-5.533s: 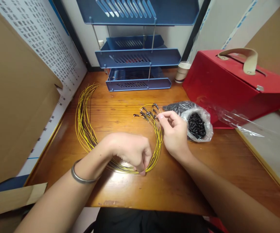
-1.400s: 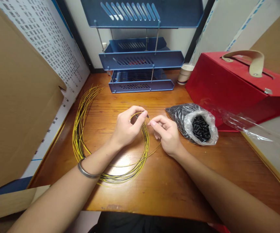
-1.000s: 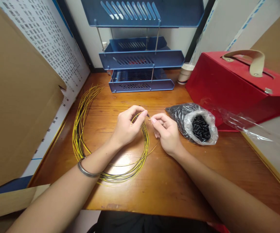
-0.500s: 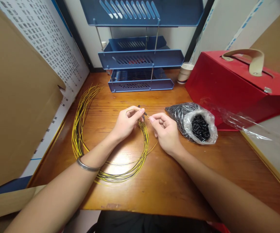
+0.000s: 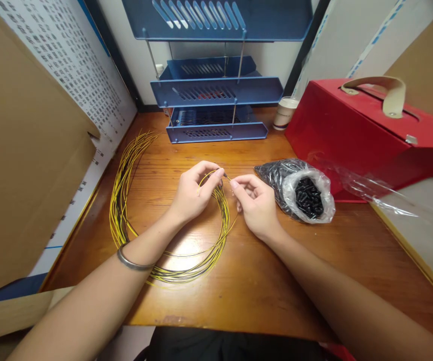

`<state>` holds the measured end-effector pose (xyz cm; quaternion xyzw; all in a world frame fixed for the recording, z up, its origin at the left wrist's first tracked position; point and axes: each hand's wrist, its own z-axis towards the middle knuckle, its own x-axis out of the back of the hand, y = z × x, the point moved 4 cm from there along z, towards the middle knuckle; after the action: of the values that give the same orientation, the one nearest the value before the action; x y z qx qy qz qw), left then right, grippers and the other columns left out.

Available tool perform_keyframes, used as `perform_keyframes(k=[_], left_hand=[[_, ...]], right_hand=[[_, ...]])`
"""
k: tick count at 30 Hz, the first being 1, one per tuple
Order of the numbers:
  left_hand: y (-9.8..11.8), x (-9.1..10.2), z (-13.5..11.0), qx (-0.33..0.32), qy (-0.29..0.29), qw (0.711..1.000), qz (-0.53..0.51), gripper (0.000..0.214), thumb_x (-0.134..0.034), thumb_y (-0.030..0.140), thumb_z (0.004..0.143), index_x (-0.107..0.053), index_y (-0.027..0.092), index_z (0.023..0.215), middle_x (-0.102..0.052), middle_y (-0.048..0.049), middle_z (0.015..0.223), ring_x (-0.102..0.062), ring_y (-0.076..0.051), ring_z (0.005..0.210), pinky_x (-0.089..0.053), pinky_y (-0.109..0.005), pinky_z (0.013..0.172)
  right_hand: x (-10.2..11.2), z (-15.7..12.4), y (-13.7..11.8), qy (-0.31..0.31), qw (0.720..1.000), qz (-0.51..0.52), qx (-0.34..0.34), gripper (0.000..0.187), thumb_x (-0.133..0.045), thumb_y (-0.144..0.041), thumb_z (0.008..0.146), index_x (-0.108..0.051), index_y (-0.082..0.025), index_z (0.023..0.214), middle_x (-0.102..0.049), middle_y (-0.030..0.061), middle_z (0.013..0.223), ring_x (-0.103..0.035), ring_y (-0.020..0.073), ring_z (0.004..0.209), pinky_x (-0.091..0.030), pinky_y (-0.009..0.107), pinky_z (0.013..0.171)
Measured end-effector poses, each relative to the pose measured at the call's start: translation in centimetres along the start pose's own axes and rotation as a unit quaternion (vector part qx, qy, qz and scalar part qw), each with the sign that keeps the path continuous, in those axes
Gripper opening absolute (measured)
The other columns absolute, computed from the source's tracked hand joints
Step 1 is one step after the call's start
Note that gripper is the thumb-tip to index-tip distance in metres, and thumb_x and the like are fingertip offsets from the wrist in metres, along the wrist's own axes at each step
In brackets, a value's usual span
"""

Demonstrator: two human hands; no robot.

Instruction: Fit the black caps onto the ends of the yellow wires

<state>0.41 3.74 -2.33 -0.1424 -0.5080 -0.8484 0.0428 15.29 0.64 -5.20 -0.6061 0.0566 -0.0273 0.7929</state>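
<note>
Glossy wooden tabletop (image 5: 276, 291), two hands pinching fine wire

From the head camera, a limp bundle of thin yellow and black wires (image 5: 121, 200) curves in an open ring on the varnished, streaky grain. Over the bundle's far right end, the bare left hand (image 5: 194, 194), a rounded grey bangle (image 5: 134, 264) on its wrist, has thumb and forefinger closed on a small dark piece (image 5: 226, 175), mostly covered by the fingertips. Just right of the bundle, the bare right hand (image 5: 256, 203) pinches a single slender wire (image 5: 230, 179) near that piece, other fingers curled. Further right of the bundle slumps a crinkled clear plastic bag (image 5: 328, 210), its mouth open on smooth black cylindrical bits (image 5: 308, 198). Beyond the bundle stand a blue slotted tray rack (image 5: 256, 92), a pale paper cup (image 5: 284, 115) and an angular red case (image 5: 337, 145) with a beige strap handle (image 5: 395, 93). Left of it is flat brown cardboard (image 5: 24, 150).
</note>
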Motion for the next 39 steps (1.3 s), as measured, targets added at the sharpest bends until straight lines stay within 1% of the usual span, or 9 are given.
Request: perform_keyframes(k=[6, 12, 16, 19, 23, 28, 31, 35, 39], left_hand=[[-0.39, -0.44, -0.10, 0.004, -0.026, 1.000, -0.004, 0.021, -0.067, 0.038, 0.090, -0.068, 0.017, 0.087, -0.070, -0.0026, 0.079, -0.061, -0.013, 0.070, -0.049, -0.025, 0.067], [-0.29, -0.29, 0.05, 0.025, -0.004, 0.999, -0.033, 0.021, -0.065, 0.037, 0.091, -0.066, 0.017, 0.086, -0.070, -0.0024, 0.079, -0.064, -0.013, 0.072, -0.052, -0.026, 0.073], [-0.04, -0.46, 0.00, 0.010, -0.019, 0.999, -0.025, 0.019, -0.067, 0.035, 0.090, -0.067, 0.016, 0.085, -0.070, -0.0029, 0.079, -0.063, -0.014, 0.074, -0.051, -0.026, 0.074], [-0.15, -0.55, 0.00, 0.018, -0.031, 0.999, -0.037, 0.020, -0.068, 0.036, 0.090, -0.068, 0.016, 0.084, -0.070, -0.0024, 0.078, -0.063, -0.014, 0.073, -0.051, -0.026, 0.072], [-0.46, -0.30, 0.09, 0.036, -0.018, 0.998, -0.043, 0.020, -0.067, 0.037, 0.090, -0.067, 0.017, 0.085, -0.070, -0.0018, 0.078, -0.064, -0.014, 0.075, -0.051, -0.026, 0.071], [-0.30, -0.50, 0.03, 0.012, -0.033, 0.999, -0.032, 0.019, -0.067, 0.033, 0.090, -0.068, 0.015, 0.085, -0.070, -0.0019, 0.078, -0.063, -0.013, 0.073, -0.050, -0.025, 0.073], [-0.33, -0.63, -0.04, 0.016, -0.036, 0.999, -0.030, 0.020, -0.067, 0.035, 0.089, -0.068, 0.015, 0.085, -0.071, -0.0028, 0.081, -0.063, -0.014, 0.075, -0.050, -0.025, 0.074], [-0.37, -0.59, -0.12, 0.020, -0.033, 0.999, -0.021, 0.020, -0.067, 0.034, 0.090, -0.068, 0.015, 0.087, -0.072, -0.0038, 0.085, -0.064, -0.015, 0.079, -0.050, -0.026, 0.078], [-0.43, -0.55, -0.14, 0.024, -0.030, 0.999, -0.028, 0.019, -0.067, 0.034, 0.090, -0.069, 0.015, 0.089, -0.071, -0.0027, 0.085, -0.064, -0.014, 0.079, -0.050, -0.025, 0.078]], right_hand=[[0.07, -0.04, -0.09, 0.003, 1.000, 0.000, 0.011, 0.020, -0.071, -0.039, 0.085, -0.065, -0.019, 0.084, -0.062, -0.0002, 0.070, -0.055, 0.0123, 0.060, -0.042, 0.025, 0.052], [0.26, -0.12, -0.10, 0.015, 1.000, -0.003, 0.004, 0.021, -0.073, -0.038, 0.083, -0.067, -0.019, 0.084, -0.065, 0.0017, 0.073, -0.057, 0.0135, 0.061, -0.043, 0.026, 0.052], [0.29, -0.10, -0.13, 0.022, 1.000, 0.000, 0.011, 0.019, -0.073, -0.036, 0.084, -0.067, -0.019, 0.083, -0.066, 0.0020, 0.073, -0.057, 0.0134, 0.062, -0.043, 0.026, 0.053], [0.31, -0.09, -0.20, 0.020, 1.000, 0.000, 0.010, 0.018, -0.073, -0.035, 0.083, -0.067, -0.019, 0.083, -0.067, 0.0020, 0.074, -0.058, 0.0132, 0.062, -0.043, 0.026, 0.054], [0.35, -0.08, -0.24, 0.014, 1.000, -0.011, 0.004, 0.018, -0.074, -0.035, 0.082, -0.069, -0.018, 0.085, -0.068, 0.0026, 0.075, -0.057, 0.0125, 0.060, -0.043, 0.026, 0.053], [0.37, -0.10, -0.13, 0.026, 1.000, -0.006, 0.011, 0.016, -0.072, -0.033, 0.083, -0.067, -0.018, 0.083, -0.068, 0.0021, 0.075, -0.058, 0.0125, 0.061, -0.043, 0.026, 0.054], [0.35, -0.09, -0.11, 0.032, 0.999, -0.011, 0.019, 0.015, -0.071, -0.032, 0.083, -0.066, -0.019, 0.082, -0.067, 0.0014, 0.074, -0.058, 0.0128, 0.063, -0.044, 0.026, 0.055], [0.26, 0.00, -0.10, 0.022, 1.000, -0.010, 0.014, 0.016, -0.072, -0.034, 0.083, -0.066, -0.019, 0.083, -0.066, 0.0005, 0.073, -0.057, 0.0123, 0.061, -0.044, 0.026, 0.054], [0.24, 0.05, -0.11, 0.018, 1.000, -0.009, 0.008, 0.017, -0.073, -0.035, 0.082, -0.065, -0.019, 0.083, -0.065, 0.0004, 0.072, -0.055, 0.0117, 0.060, -0.043, 0.026, 0.053]])
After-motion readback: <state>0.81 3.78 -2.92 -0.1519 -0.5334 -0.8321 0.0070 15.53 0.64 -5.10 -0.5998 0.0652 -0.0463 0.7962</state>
